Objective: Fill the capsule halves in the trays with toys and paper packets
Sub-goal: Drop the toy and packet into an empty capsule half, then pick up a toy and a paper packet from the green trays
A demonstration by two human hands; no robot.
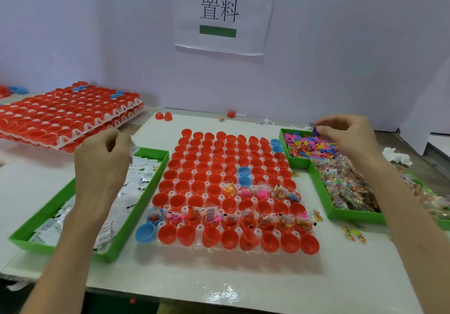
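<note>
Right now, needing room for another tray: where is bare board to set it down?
Widest: the near strip of board in front of the capsule tray. Smaller: left of the packet bin, this side of the stacked trays. Crowded right: toy bins, spilled bags.
</note>
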